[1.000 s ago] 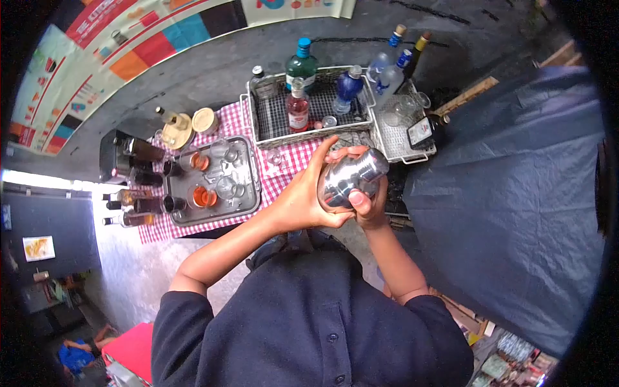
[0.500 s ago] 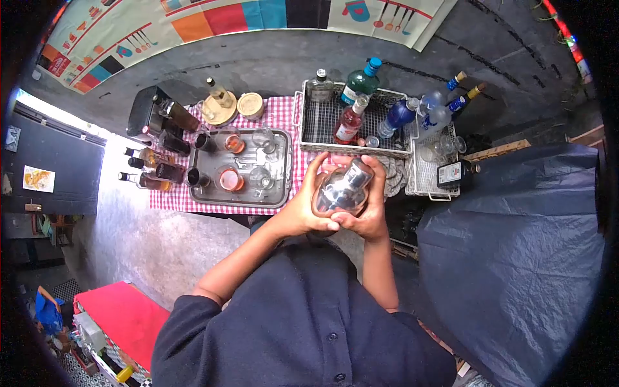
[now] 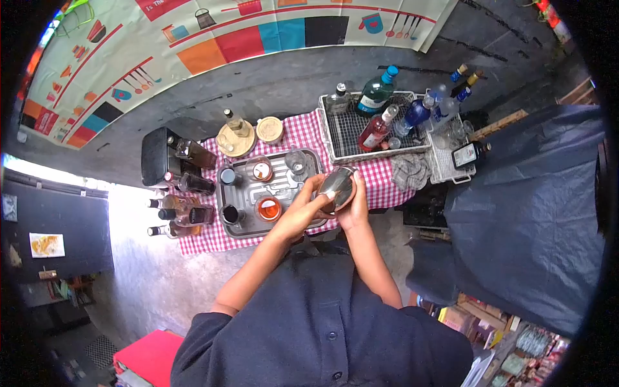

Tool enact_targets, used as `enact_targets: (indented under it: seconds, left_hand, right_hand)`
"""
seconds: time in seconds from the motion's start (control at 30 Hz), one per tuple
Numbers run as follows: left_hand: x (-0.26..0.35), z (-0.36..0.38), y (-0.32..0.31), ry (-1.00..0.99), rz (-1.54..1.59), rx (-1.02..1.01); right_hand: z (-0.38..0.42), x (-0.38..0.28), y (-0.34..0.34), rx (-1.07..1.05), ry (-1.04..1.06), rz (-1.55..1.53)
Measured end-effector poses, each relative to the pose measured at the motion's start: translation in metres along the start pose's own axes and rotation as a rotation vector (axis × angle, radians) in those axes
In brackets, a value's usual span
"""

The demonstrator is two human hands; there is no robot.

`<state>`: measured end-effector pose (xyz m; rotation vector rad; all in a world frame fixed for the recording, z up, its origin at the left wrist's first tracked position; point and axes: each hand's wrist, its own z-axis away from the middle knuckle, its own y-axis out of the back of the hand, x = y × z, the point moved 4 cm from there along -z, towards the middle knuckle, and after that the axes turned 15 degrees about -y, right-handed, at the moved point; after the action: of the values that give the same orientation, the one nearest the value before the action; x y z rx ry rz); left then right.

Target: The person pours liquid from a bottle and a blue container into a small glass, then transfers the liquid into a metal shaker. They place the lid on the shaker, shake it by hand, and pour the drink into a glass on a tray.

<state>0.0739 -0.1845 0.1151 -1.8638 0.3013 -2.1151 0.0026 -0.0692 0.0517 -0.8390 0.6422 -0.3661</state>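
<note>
Both hands are wrapped round a shiny metal cocktail shaker (image 3: 338, 187) in front of my chest. My left hand (image 3: 302, 211) closes on its left side, with the thumb across the metal. My right hand (image 3: 355, 208) grips the right side and lower part. The shaker is tilted, and fingers cover much of it. Just left of the hands lies a grey serving tray (image 3: 253, 230). On it stand two glasses of orange-red drink, the nearer glass (image 3: 268, 208) and the farther glass (image 3: 262, 171), plus dark glasses (image 3: 231, 215) and a clear glass (image 3: 296, 162).
A wire basket (image 3: 374, 155) holds several bottles, including a pink bottle (image 3: 377, 129). Beside it are a smaller white basket (image 3: 445, 174) and a crumpled grey cloth (image 3: 410, 173). Several bottles (image 3: 187, 215) line the left end of the checked tablecloth (image 3: 303, 132). A wooden-lidded jar (image 3: 270, 130) stands behind the tray.
The shaker has been turned in my hands, so its shiny cap no longer faces me. My hands have drawn closer together around it. The camera view has shifted, and the tray appears nearer my hands.
</note>
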Motion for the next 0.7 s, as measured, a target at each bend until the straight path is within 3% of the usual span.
enact_targets:
  seconds: [0.03, 0.07, 0.23, 0.3, 0.33, 0.37, 0.43, 0.53, 0.63, 0.7]
  left_hand:
    - [-0.003, 0.002, 0.008, -0.016, 0.052, 0.010]
    - [-0.007, 0.004, 0.017, 0.013, 0.164, 0.044]
    - [-0.019, 0.012, 0.055, 0.163, 0.569, 0.123]
    - [-0.011, 0.013, 0.055, 0.050, 0.686, 0.146]
    - [-0.025, 0.014, 0.068, 0.059, 0.761, 0.157]
    - [-0.033, 0.016, 0.076, 0.058, 1.019, 0.010]
    - [-0.030, 0.022, 0.079, 0.105, 0.947, 0.108]
    - [-0.017, 0.027, 0.084, 0.075, 0.801, 0.076]
    - [-0.005, 0.030, 0.087, 0.122, 0.647, 0.150]
    - [-0.008, 0.034, 0.091, 0.123, 0.607, 0.054]
  right_hand:
    - [0.000, 0.004, -0.006, 0.040, 0.038, 0.023]
    - [0.009, 0.006, -0.008, 0.181, 0.221, 0.132]
    - [0.040, 0.026, -0.074, 0.054, 0.860, 0.806]
    - [0.054, 0.037, -0.106, -0.081, 1.156, 1.171]
    - [0.059, 0.046, -0.116, -0.070, 1.192, 1.263]
    - [0.062, 0.056, -0.124, -0.058, 1.224, 1.355]
    - [0.063, 0.067, -0.131, -0.045, 1.240, 1.329]
    - [0.063, 0.072, -0.133, 0.008, 1.204, 1.288]
    - [0.046, 0.071, -0.113, 0.101, 0.973, 0.843]
    - [0.036, 0.061, -0.090, 0.163, 0.745, 0.514]
